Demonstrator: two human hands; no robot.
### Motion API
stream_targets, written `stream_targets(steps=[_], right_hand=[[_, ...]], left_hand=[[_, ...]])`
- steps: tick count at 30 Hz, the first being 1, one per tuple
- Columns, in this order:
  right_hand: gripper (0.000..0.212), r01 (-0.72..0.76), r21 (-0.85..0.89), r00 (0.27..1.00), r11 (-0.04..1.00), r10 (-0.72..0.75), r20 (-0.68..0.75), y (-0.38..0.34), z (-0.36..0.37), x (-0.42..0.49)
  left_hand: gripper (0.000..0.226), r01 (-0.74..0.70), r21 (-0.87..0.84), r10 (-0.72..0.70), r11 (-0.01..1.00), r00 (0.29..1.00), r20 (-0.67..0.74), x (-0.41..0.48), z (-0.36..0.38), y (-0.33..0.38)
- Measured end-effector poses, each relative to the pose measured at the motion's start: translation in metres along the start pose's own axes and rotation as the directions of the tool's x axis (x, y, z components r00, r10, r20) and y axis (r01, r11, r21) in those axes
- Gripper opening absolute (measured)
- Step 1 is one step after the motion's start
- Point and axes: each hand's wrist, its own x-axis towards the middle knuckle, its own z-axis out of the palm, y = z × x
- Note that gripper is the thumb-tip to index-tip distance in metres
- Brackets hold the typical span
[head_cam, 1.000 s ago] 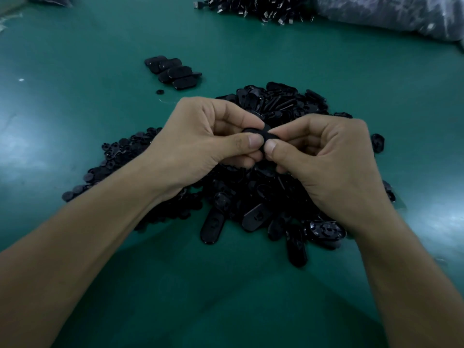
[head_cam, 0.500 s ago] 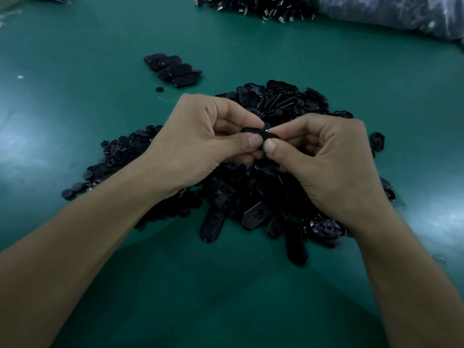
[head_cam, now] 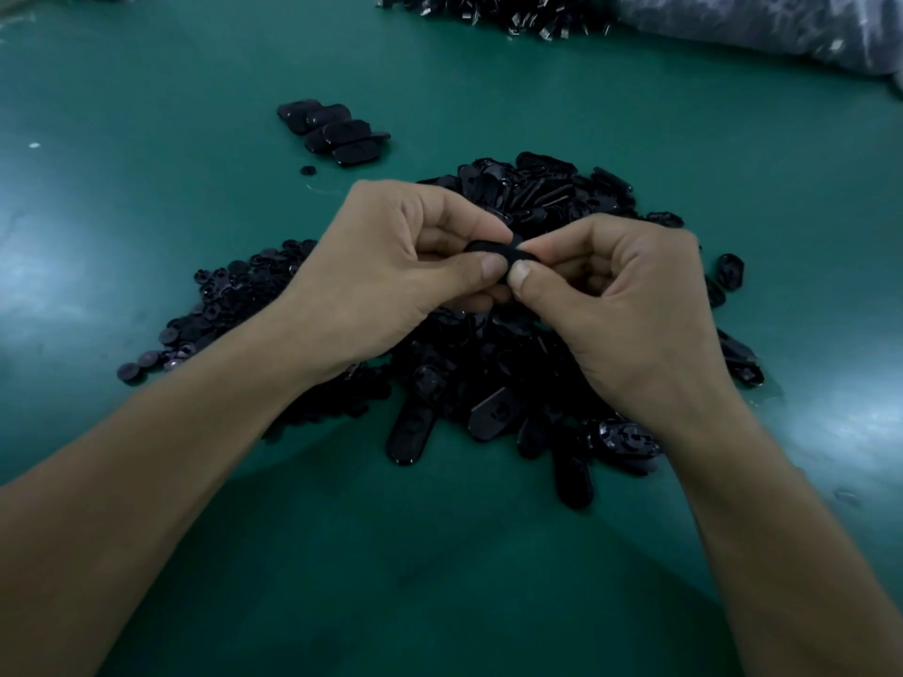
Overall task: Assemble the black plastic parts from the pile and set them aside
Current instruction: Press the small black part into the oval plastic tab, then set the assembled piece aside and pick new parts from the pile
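1. Two hands, left hand [head_cam: 391, 271] and right hand [head_cam: 620, 305], pinch one smooth black oblong part [head_cam: 488, 249]
2. It is held above the glossy pile [head_cam: 542, 197] on the matte green table [head_cam: 488, 579]

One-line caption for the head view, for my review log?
Left hand and right hand pinch one black part over the pile on a green table; a small separate row lies beyond.

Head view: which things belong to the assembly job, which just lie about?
Job: black plastic part pinched by left hand and right hand; central pile of black plastic parts; set-aside row of black oblong parts.
Lying about: far black heap; grey plastic bag.
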Motion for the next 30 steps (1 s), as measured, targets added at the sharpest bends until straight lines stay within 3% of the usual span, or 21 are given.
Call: stream_targets(steps=[17,23,26,30], right_hand=[[0.017,-0.003,-0.076,1.0,0.997,0.003,0.001,0.003,-0.003,-0.003],[0.019,-0.014,-0.168,1.0,0.986,0.01,-0.021,0.004,-0.001,-0.003],[0.032,-0.002,-0.294,0.999,0.956,-0.011,-0.043,0.005,0.0,-0.006],[0.039,0.004,-0.606,0.999,0.795,-0.032,-0.035,0.01,-0.01,-0.007]], left_hand=[[0.006,-0.025,0.181,0.03,0.983,0.999,-0.025,0.002,-0.005,-0.002],[0.008,-0.076,0.366,0.108,0.928,0.992,-0.067,0.003,-0.01,-0.008],[0.01,-0.062,0.373,0.123,0.926,0.982,-0.142,0.009,-0.015,-0.008],[0.011,0.026,0.349,0.101,0.937,0.935,-0.341,0.031,-0.041,-0.011]])
